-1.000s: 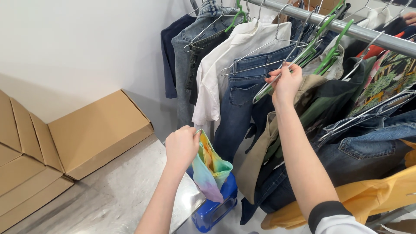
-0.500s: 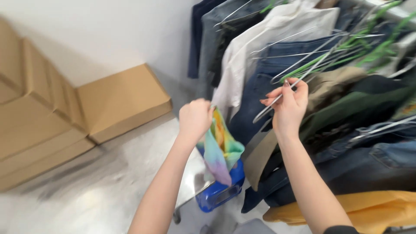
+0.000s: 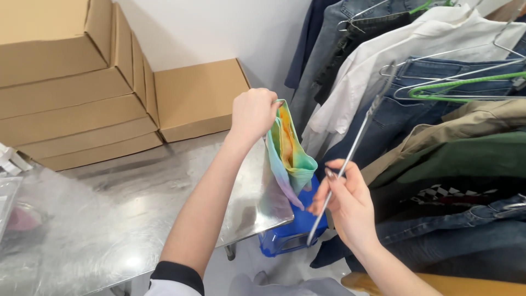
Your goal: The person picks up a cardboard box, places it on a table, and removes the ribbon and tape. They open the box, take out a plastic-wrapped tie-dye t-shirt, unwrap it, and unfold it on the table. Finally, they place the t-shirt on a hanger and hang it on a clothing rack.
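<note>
Hanger (image 3: 350,148) in right hand (image 3: 348,205) grip, steeply tilted, hook up-right; left hand (image 3: 253,112) clutching cloth (image 3: 290,153).

Wire hanger (image 3: 350,159): motion-blurred; hook end lost against the denim, lower tip over the blue bin. Blue bin (image 3: 293,233): mostly hidden behind the steel table (image 3: 137,219) corner and the right hand (image 3: 348,203). Tie-dye cloth (image 3: 290,151): top edge buried in the left hand (image 3: 253,112); kind of garment cannot be told. Hanging clothes (image 3: 438,109): cut off at top and right edges. Cardboard boxes (image 3: 71,82): cropped at left and top. Clear plastic items (image 3: 11,181) at left edge: indistinct
</note>
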